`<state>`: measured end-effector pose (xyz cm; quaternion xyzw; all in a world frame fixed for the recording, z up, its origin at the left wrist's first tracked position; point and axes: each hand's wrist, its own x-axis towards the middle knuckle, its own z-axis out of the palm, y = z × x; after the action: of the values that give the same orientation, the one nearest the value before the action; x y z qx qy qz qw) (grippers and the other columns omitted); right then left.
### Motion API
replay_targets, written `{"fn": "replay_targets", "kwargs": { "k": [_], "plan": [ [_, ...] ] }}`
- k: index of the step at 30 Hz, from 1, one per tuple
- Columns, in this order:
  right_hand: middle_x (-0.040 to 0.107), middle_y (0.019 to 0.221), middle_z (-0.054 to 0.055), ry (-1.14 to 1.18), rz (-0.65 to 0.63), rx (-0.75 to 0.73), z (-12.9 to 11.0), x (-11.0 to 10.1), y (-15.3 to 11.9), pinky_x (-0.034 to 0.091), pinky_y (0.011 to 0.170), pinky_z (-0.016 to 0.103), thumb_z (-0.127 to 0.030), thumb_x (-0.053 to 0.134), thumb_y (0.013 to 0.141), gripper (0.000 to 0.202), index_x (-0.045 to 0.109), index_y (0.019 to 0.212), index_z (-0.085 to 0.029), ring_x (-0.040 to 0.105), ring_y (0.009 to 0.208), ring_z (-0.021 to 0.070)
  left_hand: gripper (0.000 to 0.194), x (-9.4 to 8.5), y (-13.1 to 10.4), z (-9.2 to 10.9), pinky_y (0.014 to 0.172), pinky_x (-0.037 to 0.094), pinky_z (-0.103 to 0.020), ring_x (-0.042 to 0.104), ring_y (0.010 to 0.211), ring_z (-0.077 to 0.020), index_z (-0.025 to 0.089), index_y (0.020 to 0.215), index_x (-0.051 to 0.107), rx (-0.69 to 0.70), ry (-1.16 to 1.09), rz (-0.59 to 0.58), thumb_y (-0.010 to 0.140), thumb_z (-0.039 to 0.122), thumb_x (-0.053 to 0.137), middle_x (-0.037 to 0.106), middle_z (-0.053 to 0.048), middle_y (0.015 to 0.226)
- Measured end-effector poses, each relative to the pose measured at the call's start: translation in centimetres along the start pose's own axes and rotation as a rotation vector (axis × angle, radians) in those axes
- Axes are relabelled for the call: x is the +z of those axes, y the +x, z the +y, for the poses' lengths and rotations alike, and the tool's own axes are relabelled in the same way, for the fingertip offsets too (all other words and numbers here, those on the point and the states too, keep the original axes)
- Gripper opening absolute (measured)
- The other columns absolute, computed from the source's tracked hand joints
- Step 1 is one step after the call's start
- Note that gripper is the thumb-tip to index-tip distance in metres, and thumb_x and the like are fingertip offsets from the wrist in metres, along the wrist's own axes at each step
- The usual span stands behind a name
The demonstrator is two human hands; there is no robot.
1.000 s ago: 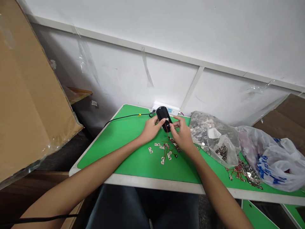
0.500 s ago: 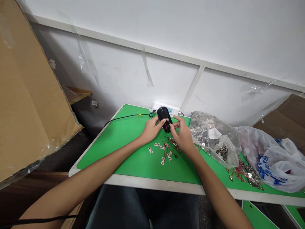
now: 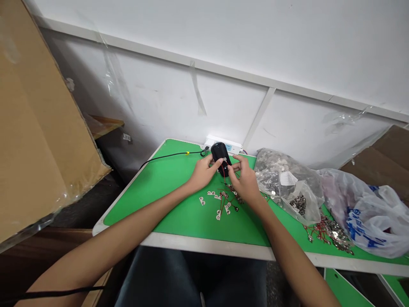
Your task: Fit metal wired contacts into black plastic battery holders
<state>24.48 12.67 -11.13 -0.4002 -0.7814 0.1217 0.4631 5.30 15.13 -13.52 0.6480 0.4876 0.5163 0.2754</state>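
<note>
A rounded, glossy black device (image 3: 219,150) stands at the back of the green table, its exact kind unclear. Over its front, my left hand (image 3: 203,174) pinches a small metal contact piece (image 3: 224,160) between thumb and fingers. A thin red wire (image 3: 223,172) hangs down by that piece. To the right, my right hand (image 3: 245,178) has thumb and index finger closed close to the wire; what sits between those fingertips is too small to make out. Below both hands lie several loose metal contact plates (image 3: 218,214), some with red wires.
A white power strip (image 3: 234,148) with a black cable (image 3: 172,156) stands against the wall. At right are a clear bag of metal parts (image 3: 277,170), a heap of wired contacts (image 3: 335,236) and a white plastic bag (image 3: 380,221). A large cardboard sheet (image 3: 41,119) rises at left.
Both hands stay in almost the same place, with the metal contact piece still in front of the black device. The view has shifted very slightly.
</note>
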Motion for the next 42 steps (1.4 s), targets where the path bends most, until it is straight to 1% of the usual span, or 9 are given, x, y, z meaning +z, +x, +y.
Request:
{"fn": "replay_targets", "kwargs": {
  "k": [3, 12, 15, 18, 26, 30, 33, 37, 42],
  "plan": [
    [0.074, 0.095, 0.007, 0.001, -0.008, 0.003, 0.0, 0.0, 0.0, 0.06, 0.08, 0.041, -0.034, 0.056, 0.104, 0.039, 0.049, 0.14, -0.02, 0.074, 0.088, 0.0258, 0.049, 0.0, -0.1, 0.3, 0.061, 0.037, -0.027, 0.054, 0.066, -0.0158, 0.016, 0.104, 0.074, -0.002, 0.009, 0.011, 0.098, 0.062, 0.061, 0.07, -0.002, 0.08],
    [0.074, 0.094, 0.007, -0.005, -0.007, 0.013, -0.1, -0.1, 0.0, 0.059, 0.08, 0.042, -0.035, 0.056, 0.104, 0.039, 0.049, 0.139, -0.02, 0.074, 0.087, 0.026, 0.047, 0.0, -0.1, 0.6, 0.062, 0.04, -0.028, 0.056, 0.068, -0.0164, 0.016, 0.109, 0.075, -0.025, 0.013, 0.009, 0.098, 0.059, 0.061, 0.073, -0.004, 0.087],
    [0.074, 0.094, 0.006, -0.007, -0.025, 0.017, -0.1, 0.0, -0.1, 0.059, 0.082, 0.043, -0.035, 0.055, 0.104, 0.039, 0.049, 0.14, -0.02, 0.074, 0.087, 0.0262, 0.048, 0.1, -0.1, 0.5, 0.06, 0.039, -0.028, 0.054, 0.065, -0.0158, 0.016, 0.11, 0.075, -0.027, 0.016, 0.011, 0.097, 0.059, 0.061, 0.073, -0.005, 0.086],
    [0.074, 0.093, 0.006, -0.006, -0.034, 0.013, -0.2, 0.1, -0.1, 0.058, 0.084, 0.045, -0.034, 0.054, 0.104, 0.039, 0.049, 0.14, -0.021, 0.075, 0.087, 0.0266, 0.047, 0.1, -0.1, 0.4, 0.06, 0.04, -0.027, 0.055, 0.067, -0.0161, 0.016, 0.111, 0.075, -0.027, 0.002, 0.016, 0.098, 0.059, 0.061, 0.073, -0.005, 0.086],
    [0.075, 0.095, 0.007, 0.003, -0.049, 0.022, -0.3, 0.0, -0.1, 0.059, 0.081, 0.044, -0.035, 0.054, 0.105, 0.039, 0.048, 0.141, -0.021, 0.075, 0.087, 0.0275, 0.048, 0.2, -0.2, 0.5, 0.06, 0.039, -0.027, 0.054, 0.066, -0.016, 0.015, 0.111, 0.075, -0.037, -0.005, 0.019, 0.097, 0.059, 0.061, 0.073, -0.005, 0.087],
    [0.074, 0.094, 0.007, -0.01, -0.038, 0.021, -0.4, 0.0, -0.1, 0.058, 0.08, 0.043, -0.034, 0.054, 0.105, 0.039, 0.048, 0.14, -0.02, 0.074, 0.086, 0.0267, 0.046, 0.2, -0.3, 0.6, 0.061, 0.04, -0.027, 0.055, 0.066, -0.016, 0.016, 0.11, 0.075, -0.037, 0.006, 0.022, 0.096, 0.058, 0.061, 0.073, -0.005, 0.086],
    [0.074, 0.094, 0.007, -0.027, -0.017, 0.023, -0.4, 0.0, -0.1, 0.058, 0.08, 0.043, -0.034, 0.053, 0.104, 0.038, 0.049, 0.139, -0.019, 0.074, 0.087, 0.0268, 0.043, 0.2, -0.3, 0.7, 0.061, 0.039, -0.028, 0.054, 0.064, -0.0153, 0.016, 0.111, 0.074, -0.04, 0.017, 0.022, 0.096, 0.054, 0.061, 0.073, -0.005, 0.088],
    [0.074, 0.094, 0.007, -0.035, 0.009, 0.028, -0.4, 0.0, -0.1, 0.058, 0.081, 0.043, -0.034, 0.054, 0.103, 0.038, 0.05, 0.138, -0.02, 0.074, 0.087, 0.027, 0.04, 0.1, -0.3, 1.0, 0.059, 0.037, -0.028, 0.052, 0.062, -0.0149, 0.016, 0.108, 0.074, -0.043, 0.057, 0.019, 0.096, 0.051, 0.06, 0.07, -0.003, 0.082],
    [0.074, 0.094, 0.008, -0.029, -0.013, 0.047, -0.5, 0.0, -0.1, 0.058, 0.081, 0.045, -0.036, 0.054, 0.104, 0.039, 0.05, 0.139, -0.02, 0.074, 0.087, 0.0284, 0.04, 0.0, -0.4, 1.2, 0.059, 0.037, -0.029, 0.052, 0.061, -0.0155, 0.015, 0.107, 0.074, -0.04, 0.07, 0.014, 0.096, 0.051, 0.06, 0.069, -0.003, 0.08]
  ]
}}
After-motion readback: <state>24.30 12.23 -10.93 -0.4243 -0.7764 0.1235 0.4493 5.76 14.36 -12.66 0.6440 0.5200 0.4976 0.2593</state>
